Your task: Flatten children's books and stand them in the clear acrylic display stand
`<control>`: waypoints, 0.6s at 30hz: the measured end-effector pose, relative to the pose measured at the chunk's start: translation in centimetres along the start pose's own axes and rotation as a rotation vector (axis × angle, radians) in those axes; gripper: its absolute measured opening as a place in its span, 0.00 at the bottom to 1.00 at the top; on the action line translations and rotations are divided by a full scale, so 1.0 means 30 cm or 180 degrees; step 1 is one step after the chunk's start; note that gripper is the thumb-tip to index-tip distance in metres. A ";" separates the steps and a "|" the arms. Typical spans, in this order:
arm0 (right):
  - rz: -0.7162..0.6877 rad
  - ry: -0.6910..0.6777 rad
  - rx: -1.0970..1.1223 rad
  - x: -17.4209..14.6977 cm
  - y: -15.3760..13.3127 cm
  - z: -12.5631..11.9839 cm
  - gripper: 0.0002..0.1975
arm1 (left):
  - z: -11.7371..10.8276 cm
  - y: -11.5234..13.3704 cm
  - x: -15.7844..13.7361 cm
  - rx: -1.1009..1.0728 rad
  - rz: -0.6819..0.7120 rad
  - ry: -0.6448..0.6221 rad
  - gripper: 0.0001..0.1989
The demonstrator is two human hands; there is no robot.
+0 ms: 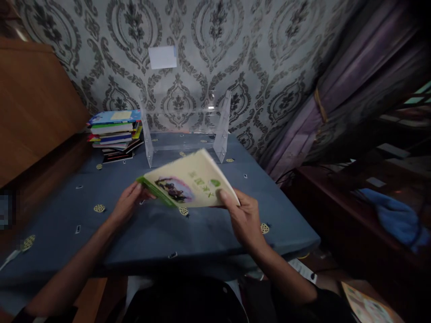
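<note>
A cream book (pixel 198 179) with green lettering, a dark picture and a green edge is held tilted above the table between my two hands. My left hand (pixel 131 197) grips its lower left corner by the green edge, some fingers hidden beneath. On the right side, my right hand (pixel 244 213) pinches the book with the thumb on the cover and the other fingers underneath. Behind the book stands a clear acrylic rack (pixel 220 130), and I see no books on it. A stack of books (pixel 116 130) lies to the rack's left.
A blue cloth with pineapple prints covers the table (pixel 141 237). Patterned wallpaper with a white card (pixel 163 57) rises behind. A wooden cabinet (pixel 37 98) stands at left, a purple curtain (pixel 319 98) at right. Blue fabric (pixel 393 215) lies on a dark red surface.
</note>
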State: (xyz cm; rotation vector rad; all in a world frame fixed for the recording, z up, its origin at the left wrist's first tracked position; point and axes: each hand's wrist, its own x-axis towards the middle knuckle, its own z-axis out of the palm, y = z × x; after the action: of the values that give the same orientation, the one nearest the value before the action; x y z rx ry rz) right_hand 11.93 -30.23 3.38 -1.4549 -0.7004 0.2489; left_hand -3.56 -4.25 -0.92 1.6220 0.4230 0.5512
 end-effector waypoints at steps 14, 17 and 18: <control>-0.0471 -0.0772 -0.2540 0.070 0.304 -0.024 0.18 | -0.086 -0.123 0.123 0.3517 0.0508 0.0342 0.15; -0.0641 -0.1025 -0.2674 0.078 0.331 -0.016 0.20 | -0.077 -0.145 0.129 0.3738 0.0740 0.0273 0.16; -0.0671 -0.1053 -0.2681 0.082 0.338 -0.011 0.20 | -0.075 -0.149 0.135 0.3742 0.0784 0.0219 0.17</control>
State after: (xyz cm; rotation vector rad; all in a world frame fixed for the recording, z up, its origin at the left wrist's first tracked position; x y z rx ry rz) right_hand 16.61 -27.80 -5.64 -2.1368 -1.3201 0.0169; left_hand -1.35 0.43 -4.76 2.8132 0.6643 0.5717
